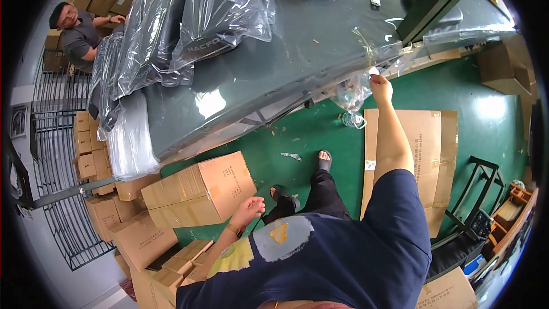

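rt hand point(381, 87), arm stretched fwd, pinches a clear, crinkled plastic film point(350, 94) at the edge of a long dark-grey worktable point(257, 86); the film hangs past that edge. lt hand point(249, 210) is low nr the body, fingers loosely curled, seemingly empty, nr a big brown cardboard box point(200, 189). below the film, on the green floor point(266, 157): a clear plastic bottle w/ handle point(353, 120) & a flattened brown cardboard sheet point(409, 160). table's upper l. side: dark packs in shiny clear bags point(217, 11). far l.: a person in a grey tee point(80, 37).
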A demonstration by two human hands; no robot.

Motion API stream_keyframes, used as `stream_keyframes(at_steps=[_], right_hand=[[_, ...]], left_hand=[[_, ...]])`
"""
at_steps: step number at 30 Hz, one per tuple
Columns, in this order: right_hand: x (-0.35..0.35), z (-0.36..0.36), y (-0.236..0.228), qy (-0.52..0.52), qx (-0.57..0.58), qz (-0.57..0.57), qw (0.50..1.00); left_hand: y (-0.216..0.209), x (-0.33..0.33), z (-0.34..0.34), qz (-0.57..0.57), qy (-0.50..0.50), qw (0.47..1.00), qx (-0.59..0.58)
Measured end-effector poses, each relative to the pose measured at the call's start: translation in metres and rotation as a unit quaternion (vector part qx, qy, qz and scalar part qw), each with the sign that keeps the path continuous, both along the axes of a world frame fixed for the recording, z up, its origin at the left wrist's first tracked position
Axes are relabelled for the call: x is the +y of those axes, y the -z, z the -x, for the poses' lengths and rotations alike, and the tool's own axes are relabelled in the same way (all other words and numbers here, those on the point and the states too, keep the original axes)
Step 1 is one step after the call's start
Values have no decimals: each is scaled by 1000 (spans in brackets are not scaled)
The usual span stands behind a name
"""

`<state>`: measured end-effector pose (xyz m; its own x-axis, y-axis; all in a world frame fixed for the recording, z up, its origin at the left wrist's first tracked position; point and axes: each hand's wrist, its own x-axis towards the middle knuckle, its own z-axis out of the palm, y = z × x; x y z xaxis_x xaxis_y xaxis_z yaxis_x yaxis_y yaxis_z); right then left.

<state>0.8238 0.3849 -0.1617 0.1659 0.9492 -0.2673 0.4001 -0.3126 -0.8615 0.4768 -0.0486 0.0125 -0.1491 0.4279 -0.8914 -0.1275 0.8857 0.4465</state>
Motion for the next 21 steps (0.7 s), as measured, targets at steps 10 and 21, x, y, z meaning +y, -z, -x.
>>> stream_keyframes(at_steps=[10,21], right_hand=[[38,-18,96,-221,-316,13,923],[-66,-28,-25,91,127,-3,988]], left_hand=[[20,-114,12,41,-65,994,74],[54,-202,29,-1,7,996,86]])
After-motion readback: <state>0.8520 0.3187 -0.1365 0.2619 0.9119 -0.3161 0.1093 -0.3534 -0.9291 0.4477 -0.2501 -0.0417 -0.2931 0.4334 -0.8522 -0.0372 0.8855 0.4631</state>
